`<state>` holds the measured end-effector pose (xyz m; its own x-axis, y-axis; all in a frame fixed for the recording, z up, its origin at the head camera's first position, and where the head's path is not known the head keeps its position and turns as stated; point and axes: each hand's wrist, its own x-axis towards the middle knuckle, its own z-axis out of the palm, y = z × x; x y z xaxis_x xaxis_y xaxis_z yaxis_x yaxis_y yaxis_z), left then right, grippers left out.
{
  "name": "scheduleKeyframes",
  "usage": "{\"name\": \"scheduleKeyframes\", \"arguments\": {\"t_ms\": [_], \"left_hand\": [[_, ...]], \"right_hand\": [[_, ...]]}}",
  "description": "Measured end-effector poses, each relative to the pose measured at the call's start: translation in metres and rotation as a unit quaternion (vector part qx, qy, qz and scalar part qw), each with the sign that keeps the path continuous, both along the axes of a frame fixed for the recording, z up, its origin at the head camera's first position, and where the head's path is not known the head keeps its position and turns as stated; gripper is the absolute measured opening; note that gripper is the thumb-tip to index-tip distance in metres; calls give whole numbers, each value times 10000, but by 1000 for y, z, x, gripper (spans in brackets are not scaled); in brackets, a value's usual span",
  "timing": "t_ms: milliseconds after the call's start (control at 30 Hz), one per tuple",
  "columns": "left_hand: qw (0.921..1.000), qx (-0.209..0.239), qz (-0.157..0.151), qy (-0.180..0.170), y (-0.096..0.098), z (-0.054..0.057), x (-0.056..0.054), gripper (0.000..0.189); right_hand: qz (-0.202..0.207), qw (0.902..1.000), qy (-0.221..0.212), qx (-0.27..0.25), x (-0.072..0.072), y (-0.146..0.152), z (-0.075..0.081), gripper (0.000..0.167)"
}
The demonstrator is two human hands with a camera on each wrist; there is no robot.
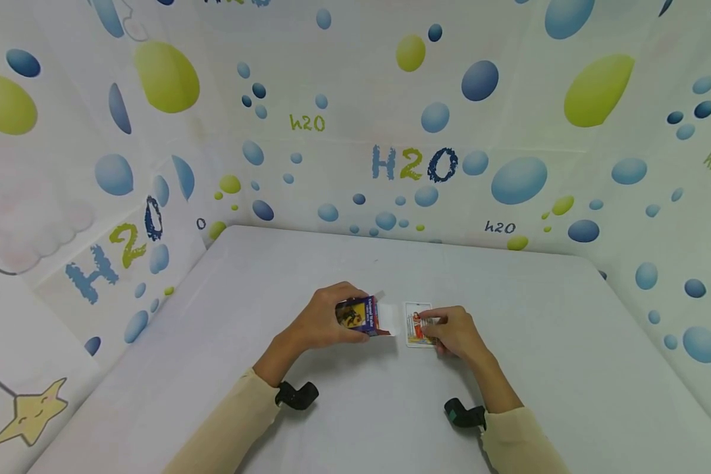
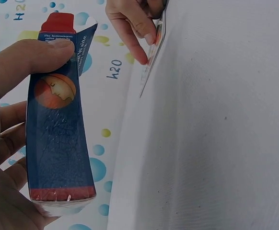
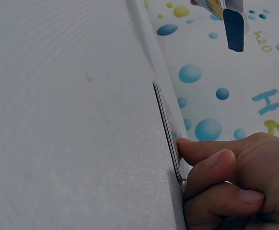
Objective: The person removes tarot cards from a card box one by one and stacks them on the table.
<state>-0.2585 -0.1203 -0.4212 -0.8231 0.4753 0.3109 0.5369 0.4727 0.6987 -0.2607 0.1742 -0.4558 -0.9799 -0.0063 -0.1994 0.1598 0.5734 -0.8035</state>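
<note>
My left hand (image 1: pixel 322 320) grips a blue and red Universal Waite card box (image 1: pixel 365 315), thumb on one side and fingers on the other. The box's end flaps stand open toward the right, and its blue narrow side (image 2: pixel 58 139) shows in the left wrist view. Just right of the box, a thin stack of picture cards (image 1: pixel 416 337) lies on the table. My right hand (image 1: pixel 463 334) touches the face of the top card with its fingertips. Seen from the right wrist, the index finger rests on the stack (image 3: pixel 164 122) and the other fingers curl beside its edge.
A white cloth covers the table (image 1: pixel 355 421). Behind and at the sides stand white walls (image 1: pixel 343 145) printed with blue and green drops and H2O lettering. Dark wrist cameras (image 1: pixel 298 395) sit on both wrists.
</note>
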Motion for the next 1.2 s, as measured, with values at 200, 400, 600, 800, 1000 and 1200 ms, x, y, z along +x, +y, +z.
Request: {"name": "scheduleKeyframes", "arguments": {"t_ms": [200,400,600,800,1000,1200], "left_hand": [[10000,30,-35,36,0,0,0,66],[10000,35,-45,15,0,1,0,66],[10000,16,-47,15,0,1,-1,67],[10000,15,-40,37,0,1,-1,67],[10000,20,-18,13,0,1,-1,67],[10000,-4,-35,-20,0,-1,0,66]], "right_hand": [[-42,10000,-39,-51,1,0,0,29],[-45,9999,-100,-104,1,0,1,28],[-1,9994,-117,-313,0,2,0,32],[25,9983,-119,-573,2,3,3,33],[150,9981,167,-567,3,3,6,37],[146,9969,609,-481,3,-2,14,35]]}}
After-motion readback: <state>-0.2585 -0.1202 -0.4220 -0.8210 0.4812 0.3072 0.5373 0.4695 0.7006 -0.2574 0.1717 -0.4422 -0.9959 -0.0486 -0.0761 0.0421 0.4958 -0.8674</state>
